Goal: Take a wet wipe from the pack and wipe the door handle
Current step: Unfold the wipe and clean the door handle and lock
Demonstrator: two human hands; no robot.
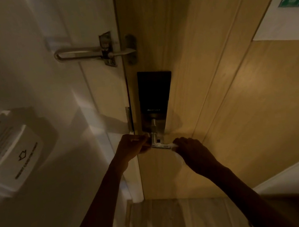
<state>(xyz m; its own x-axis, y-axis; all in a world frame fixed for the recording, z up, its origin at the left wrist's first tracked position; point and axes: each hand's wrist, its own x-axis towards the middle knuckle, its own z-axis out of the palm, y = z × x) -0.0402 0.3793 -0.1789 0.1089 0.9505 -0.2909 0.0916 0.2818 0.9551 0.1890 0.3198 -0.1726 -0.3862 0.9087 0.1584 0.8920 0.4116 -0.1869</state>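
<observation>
Above you on the wooden door (219,85) sits a black electronic lock plate (154,96), and higher up a metal swing-bar guard (83,53) bridges the door and the white frame (105,93). To your left, a white key-card holder (11,154) with an arrow hangs on the wall (6,58). A framed notice (288,1) is fixed at upper right. Pale wood flooring (174,222) lies below.

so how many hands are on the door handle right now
2. The left hand grips the door handle at its left end by the door edge; the right hand presses the wet wipe against its right end.
</observation>
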